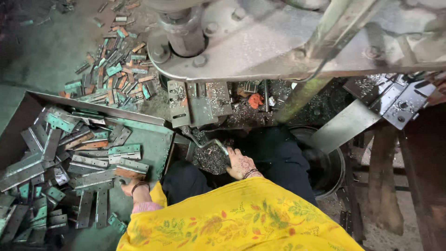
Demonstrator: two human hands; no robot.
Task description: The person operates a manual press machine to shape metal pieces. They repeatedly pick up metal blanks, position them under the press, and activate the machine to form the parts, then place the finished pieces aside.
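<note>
The left hand grasps the near end of a flat grey metal hinge plate whose length runs leftward into the steel tray, while the right hand rests with fingers spread on a heap of metal shavings.

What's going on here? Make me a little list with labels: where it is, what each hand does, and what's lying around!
Place: workshop floor under a big grey press machine
Left hand: reaching into a metal tray, touching flat hinge pieces
Right hand: resting by a heap of small metal bits
Clothes: yellow flowered cloth
Nearby: more hinge pieces scattered on the floor
</note>
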